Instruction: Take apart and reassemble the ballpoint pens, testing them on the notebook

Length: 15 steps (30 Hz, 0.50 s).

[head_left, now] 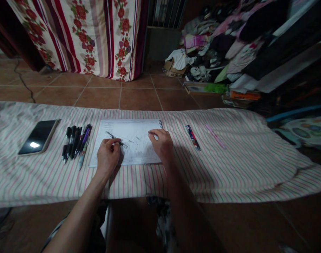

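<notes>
My left hand (108, 153) rests over the left part of a white spiral notebook (143, 154), its thumb and fingers closed on a slim black pen (111, 135) that slants across the page. Small thin parts, one like a pen refill (127, 140) and one a short dark piece (137, 138), lie on the paper between my hands. Over the notebook's right edge, my right hand (162, 143) has its thumb and index finger pinched together. Whatever is between those fingertips is too small to make out.
Several pens (75, 142) lie side by side left of the notebook, beyond them a smartphone (38, 137). To the right are a dark blue and red pen (193, 138) and a pink pen (215, 136). A striped cloth (244, 168) covers the table; clothes (215, 42) are piled behind.
</notes>
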Each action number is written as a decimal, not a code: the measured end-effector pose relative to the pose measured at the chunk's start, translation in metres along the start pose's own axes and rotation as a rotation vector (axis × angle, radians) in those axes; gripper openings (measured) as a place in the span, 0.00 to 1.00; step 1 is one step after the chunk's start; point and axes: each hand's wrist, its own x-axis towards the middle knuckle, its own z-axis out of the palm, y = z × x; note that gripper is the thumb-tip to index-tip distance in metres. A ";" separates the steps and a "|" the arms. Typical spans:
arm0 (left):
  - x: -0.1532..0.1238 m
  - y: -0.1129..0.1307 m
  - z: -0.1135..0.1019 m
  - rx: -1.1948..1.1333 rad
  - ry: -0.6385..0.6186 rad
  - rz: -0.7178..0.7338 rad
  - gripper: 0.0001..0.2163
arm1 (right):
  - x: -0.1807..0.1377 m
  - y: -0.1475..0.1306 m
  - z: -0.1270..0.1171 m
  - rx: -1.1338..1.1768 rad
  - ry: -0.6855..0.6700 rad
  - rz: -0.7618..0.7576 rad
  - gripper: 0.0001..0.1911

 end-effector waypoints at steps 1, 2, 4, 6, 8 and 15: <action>0.000 0.001 0.001 0.009 0.010 -0.005 0.13 | -0.001 0.002 0.000 -0.004 -0.001 -0.002 0.07; 0.000 0.002 0.002 0.017 0.024 -0.009 0.13 | -0.001 0.003 0.000 -0.009 0.001 -0.004 0.06; -0.001 0.003 0.004 0.029 0.050 -0.012 0.13 | -0.002 0.005 -0.001 -0.017 0.004 -0.003 0.06; -0.002 0.004 0.006 0.028 0.063 -0.002 0.12 | -0.003 0.007 -0.001 -0.019 -0.011 -0.004 0.06; -0.003 0.004 0.007 0.017 0.068 0.008 0.12 | -0.003 0.008 -0.002 -0.020 -0.028 -0.007 0.06; -0.006 0.004 0.013 0.019 0.126 0.006 0.11 | -0.005 0.007 -0.001 -0.020 -0.056 -0.084 0.05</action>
